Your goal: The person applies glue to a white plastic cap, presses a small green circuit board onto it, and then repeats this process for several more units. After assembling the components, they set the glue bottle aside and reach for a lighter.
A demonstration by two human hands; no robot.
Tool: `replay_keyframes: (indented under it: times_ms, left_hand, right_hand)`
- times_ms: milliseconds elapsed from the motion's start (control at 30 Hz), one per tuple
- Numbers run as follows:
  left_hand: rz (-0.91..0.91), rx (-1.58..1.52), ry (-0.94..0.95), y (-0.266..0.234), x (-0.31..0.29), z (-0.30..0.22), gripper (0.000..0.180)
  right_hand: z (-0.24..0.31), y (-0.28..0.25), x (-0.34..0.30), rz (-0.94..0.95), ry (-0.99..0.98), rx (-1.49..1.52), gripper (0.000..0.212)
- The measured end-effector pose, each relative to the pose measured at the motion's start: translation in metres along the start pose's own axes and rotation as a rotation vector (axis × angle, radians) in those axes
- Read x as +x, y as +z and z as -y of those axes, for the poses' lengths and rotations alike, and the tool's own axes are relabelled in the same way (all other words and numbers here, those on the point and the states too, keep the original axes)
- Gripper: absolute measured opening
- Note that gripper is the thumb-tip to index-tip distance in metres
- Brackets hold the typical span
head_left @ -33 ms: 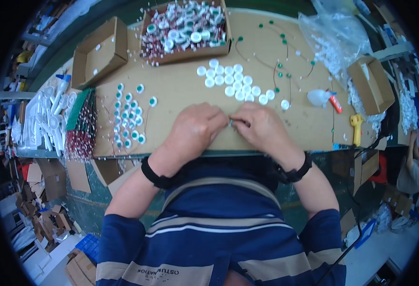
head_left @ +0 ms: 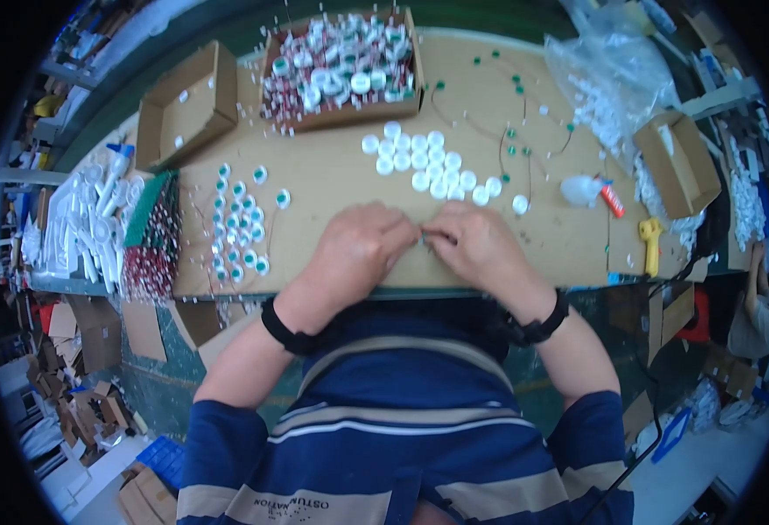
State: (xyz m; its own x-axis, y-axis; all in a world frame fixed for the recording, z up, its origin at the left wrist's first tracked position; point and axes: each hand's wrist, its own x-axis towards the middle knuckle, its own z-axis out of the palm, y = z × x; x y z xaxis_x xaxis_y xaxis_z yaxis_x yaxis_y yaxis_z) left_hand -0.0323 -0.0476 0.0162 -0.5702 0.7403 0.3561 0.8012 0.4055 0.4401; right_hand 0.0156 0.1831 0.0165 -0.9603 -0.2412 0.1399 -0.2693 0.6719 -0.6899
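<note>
Over the near middle of the cardboard-covered table, my left hand (head_left: 360,248) and my right hand (head_left: 479,247) meet fingertip to fingertip. Both are closed in a pinch. Something tiny shows between the fingertips, too small and too hidden to name. Just beyond my hands lies a cluster of round white caps (head_left: 420,159). To the left, several white discs with green centres (head_left: 239,220) and thin wires lie in rough rows. Small green discs on wires (head_left: 511,150) are scattered past my right hand.
A cardboard box (head_left: 349,115) heaped with wired discs stands at the back, beside a nearly bare box (head_left: 187,118). Far left are green-topped wire bundles (head_left: 150,236) and white plastic parts (head_left: 95,210). On the right are a yellow tool (head_left: 650,245), a small bottle (head_left: 581,190) and a plastic bag (head_left: 616,74).
The table and everything on it sit slightly lower in the picture. My hands stay together in the same pinch, with only a slight shift.
</note>
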Motion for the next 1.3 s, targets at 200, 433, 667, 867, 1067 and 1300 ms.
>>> replay_keyframes:
  times_ms: [200, 433, 667, 867, 1067, 1300]
  left_hand:
    - [-0.053, -0.058, 0.078, 0.002, 0.004, 0.002, 0.016]
    - [-0.040, 0.029, -0.010, -0.001, 0.009, -0.009, 0.010]
    - [-0.061, 0.014, 0.011, -0.002, 0.008, -0.012, 0.010]
    - [-0.057, -0.028, -0.003, -0.001, 0.009, -0.016, 0.010]
    - [-0.108, 0.013, -0.028, 0.003, 0.015, -0.018, 0.011]
    - [-0.099, 0.000, -0.020, 0.003, 0.010, -0.017, 0.012]
  right_hand:
    - [-0.004, 0.001, -0.001, 0.060, 0.031, 0.006, 0.010]
    - [0.000, -0.018, -0.018, -0.100, 0.001, 0.044, 0.013]
    - [-0.027, -0.042, -0.093, -0.580, 0.325, 0.173, 0.012]
    - [-0.067, -0.053, -0.125, -0.886, 0.526, -0.033, 0.043]
    - [-0.079, -0.072, -0.096, -0.890, 0.519, -0.128, 0.062]
    - [-0.090, -0.076, -0.072, -0.779, 0.520, -0.106, 0.066]
